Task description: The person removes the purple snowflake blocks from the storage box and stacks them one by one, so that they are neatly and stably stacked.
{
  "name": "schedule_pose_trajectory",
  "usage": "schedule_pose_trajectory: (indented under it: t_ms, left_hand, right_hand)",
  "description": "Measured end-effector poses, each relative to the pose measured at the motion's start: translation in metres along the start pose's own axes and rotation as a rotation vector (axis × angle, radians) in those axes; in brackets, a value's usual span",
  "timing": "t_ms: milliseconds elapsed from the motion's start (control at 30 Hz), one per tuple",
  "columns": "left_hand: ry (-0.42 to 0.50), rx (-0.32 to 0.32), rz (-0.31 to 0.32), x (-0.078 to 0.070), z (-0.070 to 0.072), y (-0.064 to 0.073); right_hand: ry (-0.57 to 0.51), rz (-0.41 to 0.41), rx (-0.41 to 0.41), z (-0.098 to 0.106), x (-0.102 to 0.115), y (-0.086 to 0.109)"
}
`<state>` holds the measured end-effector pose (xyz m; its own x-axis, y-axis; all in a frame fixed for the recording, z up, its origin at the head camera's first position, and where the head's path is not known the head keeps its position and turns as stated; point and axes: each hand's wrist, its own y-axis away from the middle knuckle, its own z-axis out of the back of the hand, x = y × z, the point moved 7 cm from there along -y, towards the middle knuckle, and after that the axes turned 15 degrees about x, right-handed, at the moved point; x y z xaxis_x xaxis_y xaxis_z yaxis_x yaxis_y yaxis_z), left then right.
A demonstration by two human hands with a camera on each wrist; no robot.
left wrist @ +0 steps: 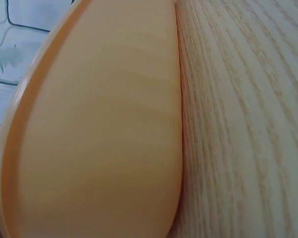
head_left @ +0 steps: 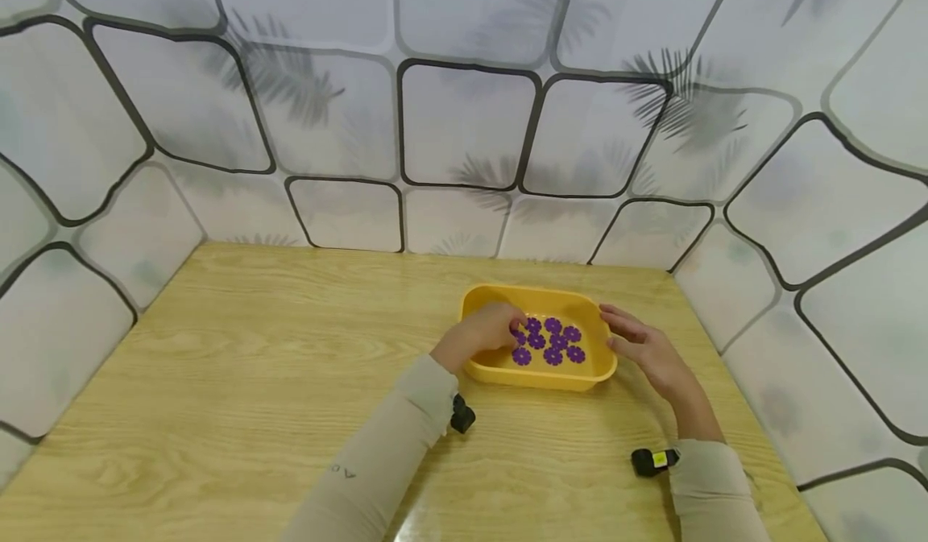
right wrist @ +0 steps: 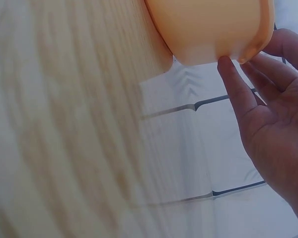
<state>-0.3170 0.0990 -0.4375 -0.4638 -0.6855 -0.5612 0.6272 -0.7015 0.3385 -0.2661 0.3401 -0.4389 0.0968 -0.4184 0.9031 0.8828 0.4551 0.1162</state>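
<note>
Head: left hand [head_left: 487, 328] angled down inside tray [head_left: 536, 378].

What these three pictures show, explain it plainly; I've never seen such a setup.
There is no machine: a person works bare-handed at a wooden table. The wide picture comes from a head-worn camera looking forward and down; the two close-ups come from a small black wrist camera on each arm. On the table sits a yellow tray with purple flower-shaped pieces inside. The left hand reaches into it; whether it grips anything is hidden. The right hand touches the tray's right end.
</note>
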Motion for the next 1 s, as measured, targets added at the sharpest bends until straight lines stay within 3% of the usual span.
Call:
schedule_pose_trajectory:
  t_ms: [433, 1000]
  left_hand:
    - [0.016, 0.009, -0.020, -0.001, -0.011, -0.009]
    - [-0.045, 0.025, -0.045, 0.000, -0.008, -0.012]
  right_hand:
    - [-0.019, -0.017, -0.001, -0.002, -0.005, 0.005]
    - [0.003, -0.027, -0.002, 0.000, -0.004, 0.000]
